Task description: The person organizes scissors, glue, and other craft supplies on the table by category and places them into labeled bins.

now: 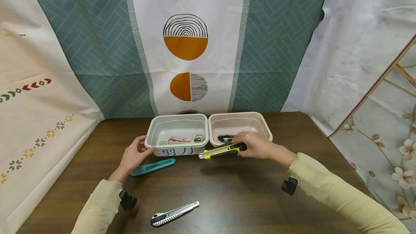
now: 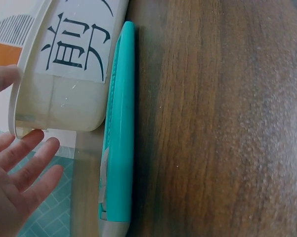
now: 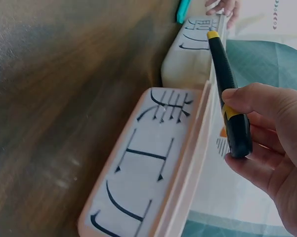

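On the front of the green bin (image 1: 177, 129) I see a white label with black Chinese characters; in the left wrist view I can read 剪 (image 2: 71, 44), and the second one looks like 刀 but it is cut off. The pink bin (image 1: 239, 125) also carries a label with large black characters (image 3: 143, 158); I read them as 美工, though they stand at an angle.

My right hand (image 1: 256, 145) grips a yellow and black utility knife (image 1: 222, 150) by its rear end, thumb on top and fingers curled below. The knife is long and slim, a black body with yellow stripes and a yellow tip. It points away from my grip toward the green bin, and it is held at the front rim of the pink bin. Beyond my fingers, inside the pink bin, lies another dark knife (image 1: 225, 138).

My left hand (image 1: 133, 156) is relaxed with straight fingers, holding nothing, the thumb against the corner of the green bin. Just beside its palm a teal utility knife (image 1: 153, 167) lies on the wooden table (image 1: 227, 198).
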A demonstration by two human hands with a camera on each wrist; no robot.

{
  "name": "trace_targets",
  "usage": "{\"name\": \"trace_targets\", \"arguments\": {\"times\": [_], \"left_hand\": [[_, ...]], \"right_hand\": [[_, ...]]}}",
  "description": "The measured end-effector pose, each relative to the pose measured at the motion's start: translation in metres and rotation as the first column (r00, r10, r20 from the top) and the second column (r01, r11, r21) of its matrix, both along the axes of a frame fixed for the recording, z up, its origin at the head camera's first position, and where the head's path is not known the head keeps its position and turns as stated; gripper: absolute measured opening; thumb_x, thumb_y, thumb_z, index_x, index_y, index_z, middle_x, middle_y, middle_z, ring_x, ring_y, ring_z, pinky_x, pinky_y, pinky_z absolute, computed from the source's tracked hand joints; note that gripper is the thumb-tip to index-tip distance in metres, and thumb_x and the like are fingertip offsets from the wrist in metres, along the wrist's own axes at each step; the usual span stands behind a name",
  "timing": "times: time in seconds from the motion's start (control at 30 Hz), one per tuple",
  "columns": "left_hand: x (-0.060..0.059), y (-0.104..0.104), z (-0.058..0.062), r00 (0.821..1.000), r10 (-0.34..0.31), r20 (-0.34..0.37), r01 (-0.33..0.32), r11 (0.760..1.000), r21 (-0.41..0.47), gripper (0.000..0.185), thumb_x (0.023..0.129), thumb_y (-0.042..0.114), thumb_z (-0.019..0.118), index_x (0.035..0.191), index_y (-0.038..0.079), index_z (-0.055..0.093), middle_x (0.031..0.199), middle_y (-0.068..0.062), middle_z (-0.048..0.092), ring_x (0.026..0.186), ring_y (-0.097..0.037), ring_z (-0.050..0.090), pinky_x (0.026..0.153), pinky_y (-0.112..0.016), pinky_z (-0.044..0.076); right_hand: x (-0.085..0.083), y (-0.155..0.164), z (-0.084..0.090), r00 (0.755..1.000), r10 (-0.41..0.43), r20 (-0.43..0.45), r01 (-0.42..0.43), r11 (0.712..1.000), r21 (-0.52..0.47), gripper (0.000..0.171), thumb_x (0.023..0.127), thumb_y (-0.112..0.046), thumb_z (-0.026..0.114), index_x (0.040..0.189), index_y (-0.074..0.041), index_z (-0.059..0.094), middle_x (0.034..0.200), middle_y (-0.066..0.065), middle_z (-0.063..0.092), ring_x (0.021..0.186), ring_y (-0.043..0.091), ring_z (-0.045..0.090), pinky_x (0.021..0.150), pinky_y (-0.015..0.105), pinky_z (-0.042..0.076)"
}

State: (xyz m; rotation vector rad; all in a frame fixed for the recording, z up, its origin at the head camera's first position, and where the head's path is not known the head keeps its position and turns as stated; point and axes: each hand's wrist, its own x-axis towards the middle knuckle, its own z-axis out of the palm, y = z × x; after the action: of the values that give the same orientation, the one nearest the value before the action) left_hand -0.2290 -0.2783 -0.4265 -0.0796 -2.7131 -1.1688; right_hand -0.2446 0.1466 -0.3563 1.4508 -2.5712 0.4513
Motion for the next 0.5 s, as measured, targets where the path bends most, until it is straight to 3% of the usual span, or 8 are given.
{"name": "trace_targets", "arguments": {"times": [0.5], "left_hand": [[-0.001, 0.000, -0.003, 1.000, 0.008, 0.011, -0.007, 0.999, -0.032, 0.070, 0.082, 0.044, 0.063, 0.132, 0.002, 0.037, 0.114, -0.018, 0.057, 0.088, -0.025, 0.059, 0.068, -0.031, 0.045]], "right_hand": [[-0.009, 0.015, 0.014, 0.998, -0.027, 0.049, 0.029, 0.999, -0.042, 0.028, 0.071, -0.005, 0.073, 0.097, 0.000, 0.066, 0.094, 0.006, 0.063, 0.081, 0.013, 0.055, 0.068, 0.027, 0.048]]}}
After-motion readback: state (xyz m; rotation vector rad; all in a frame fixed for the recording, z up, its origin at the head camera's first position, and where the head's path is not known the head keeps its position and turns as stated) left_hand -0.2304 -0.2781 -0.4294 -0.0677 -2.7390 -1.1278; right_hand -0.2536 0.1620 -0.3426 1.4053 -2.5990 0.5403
